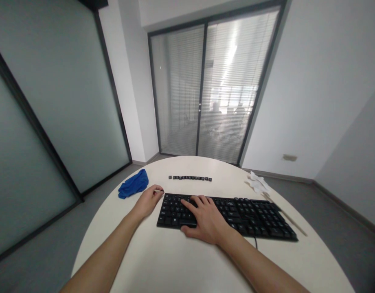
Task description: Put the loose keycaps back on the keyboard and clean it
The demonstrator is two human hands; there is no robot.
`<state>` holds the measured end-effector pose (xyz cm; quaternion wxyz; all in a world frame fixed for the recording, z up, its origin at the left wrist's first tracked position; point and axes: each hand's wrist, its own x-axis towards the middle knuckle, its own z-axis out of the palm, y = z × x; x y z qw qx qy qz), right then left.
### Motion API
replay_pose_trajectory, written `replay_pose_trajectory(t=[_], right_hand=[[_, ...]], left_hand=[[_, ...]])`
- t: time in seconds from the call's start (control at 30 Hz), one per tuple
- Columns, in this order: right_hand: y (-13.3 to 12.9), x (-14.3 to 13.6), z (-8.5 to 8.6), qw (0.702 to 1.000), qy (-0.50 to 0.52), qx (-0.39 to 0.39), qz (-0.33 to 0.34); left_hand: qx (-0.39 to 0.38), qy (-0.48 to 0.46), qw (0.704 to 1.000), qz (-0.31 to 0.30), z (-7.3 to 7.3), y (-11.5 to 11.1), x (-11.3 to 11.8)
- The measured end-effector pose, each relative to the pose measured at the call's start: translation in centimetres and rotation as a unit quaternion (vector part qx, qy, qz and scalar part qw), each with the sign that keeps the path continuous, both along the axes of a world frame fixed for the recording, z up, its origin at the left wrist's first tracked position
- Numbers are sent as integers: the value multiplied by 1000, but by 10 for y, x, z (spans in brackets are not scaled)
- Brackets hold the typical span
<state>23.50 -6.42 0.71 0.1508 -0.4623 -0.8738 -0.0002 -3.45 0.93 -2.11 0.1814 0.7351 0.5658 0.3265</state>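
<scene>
A black keyboard [245,215] lies across the round white table [163,260], its cable coming out at the near edge. My right hand [205,217] rests on the keyboard's left half with its fingers spread. Just beyond the keyboard's top left corner, my left hand [149,199] pinches a small dark piece that looks like a keycap [162,191]. Several loose black keycaps [191,178] stand in a row behind the keyboard, one of them a little apart at the left end.
A crumpled blue cloth [134,184] lies at the table's left edge. White tissue [258,182] sits at the back right, and a thin stick-like tool [286,215] lies behind the keyboard's right end. Glass doors with blinds and walls surround the table.
</scene>
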Motion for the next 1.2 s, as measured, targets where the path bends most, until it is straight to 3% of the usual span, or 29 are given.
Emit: replay_pose_trajectory(t=[0.13,0.3,0.83,1.0,1.2], right_hand=[[-1,-1,1,1000,-1,2,1],[0,-1,0,1000,0,1,3],[1,-1,1,1000,-1,-4,3],[1,-2,1,1000,-4,-6,1],[1,-1,2,1000,-4,-13,2]], left_hand=[[12,-69,994,-81,10,-8,-4],[-9,-62,993,-103,19,-5,-8],[-25,-63,985,-156,16,-1,-12],[-10,-5,985,-175,23,-4,-9],[17,130,981,-144,42,-21,-3]])
